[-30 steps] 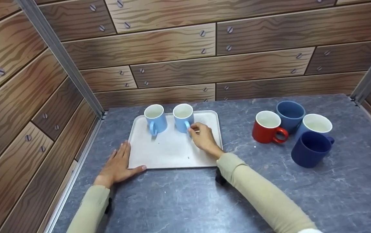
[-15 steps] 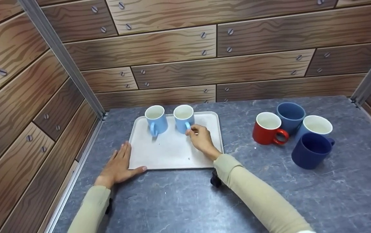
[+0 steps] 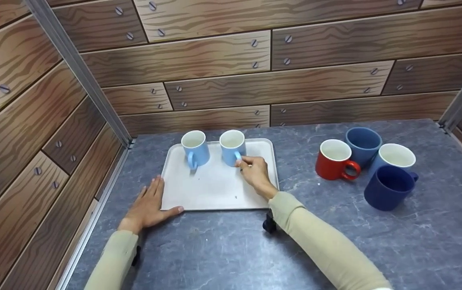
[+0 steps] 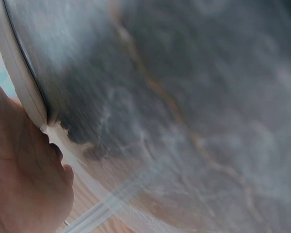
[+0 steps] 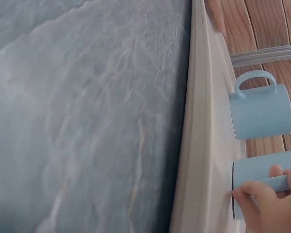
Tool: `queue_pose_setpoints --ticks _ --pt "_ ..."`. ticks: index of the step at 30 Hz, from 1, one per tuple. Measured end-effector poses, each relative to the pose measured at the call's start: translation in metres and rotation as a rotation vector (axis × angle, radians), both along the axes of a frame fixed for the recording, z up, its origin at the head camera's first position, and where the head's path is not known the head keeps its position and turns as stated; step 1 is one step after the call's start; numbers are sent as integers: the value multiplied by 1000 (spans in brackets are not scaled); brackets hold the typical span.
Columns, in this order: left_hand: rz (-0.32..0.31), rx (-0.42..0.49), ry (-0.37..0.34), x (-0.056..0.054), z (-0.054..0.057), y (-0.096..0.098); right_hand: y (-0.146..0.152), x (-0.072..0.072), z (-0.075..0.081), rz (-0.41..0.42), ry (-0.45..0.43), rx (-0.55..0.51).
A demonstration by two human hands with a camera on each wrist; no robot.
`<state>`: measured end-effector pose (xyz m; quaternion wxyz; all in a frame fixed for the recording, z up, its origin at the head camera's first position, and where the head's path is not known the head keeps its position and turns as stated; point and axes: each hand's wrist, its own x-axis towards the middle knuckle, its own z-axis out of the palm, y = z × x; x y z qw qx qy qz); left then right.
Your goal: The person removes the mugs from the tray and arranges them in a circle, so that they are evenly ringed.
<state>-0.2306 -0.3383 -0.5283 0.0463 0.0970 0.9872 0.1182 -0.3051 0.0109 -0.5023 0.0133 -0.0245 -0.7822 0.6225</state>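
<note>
Two light blue mugs stand upright along the back of a white tray (image 3: 210, 189). My right hand (image 3: 255, 173) pinches the handle of the right-hand light blue mug (image 3: 231, 148); the right wrist view shows fingers and thumb around that handle (image 5: 274, 183). The left-hand light blue mug (image 3: 195, 149) stands a short gap away, its handle turned toward me. At the tray's front left corner my left hand (image 3: 146, 207) lies flat, fingers along the left side and thumb at the front edge. Only part of the left hand (image 4: 26, 170) appears in its wrist view.
On the right of the grey marbled table (image 3: 214, 249) several mugs stand close together: a red mug (image 3: 329, 167), a medium blue mug (image 3: 363, 146), a light blue mug (image 3: 396, 156) and a dark blue mug (image 3: 388, 189). Wood-patterned walls (image 3: 214, 68) enclose the back and sides.
The right-hand light blue mug has shifted slightly to the right on the tray, with my right hand still on its handle. My left hand stays at the tray's corner.
</note>
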Motion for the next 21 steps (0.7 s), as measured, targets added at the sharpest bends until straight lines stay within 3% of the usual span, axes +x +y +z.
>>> queue_pose_setpoints --ticks 16,21 --pt "6 -3 -2 0 2 1 52 24 16 139 57 51" --pt "10 1 -13 1 1 2 71 32 20 171 59 -38"
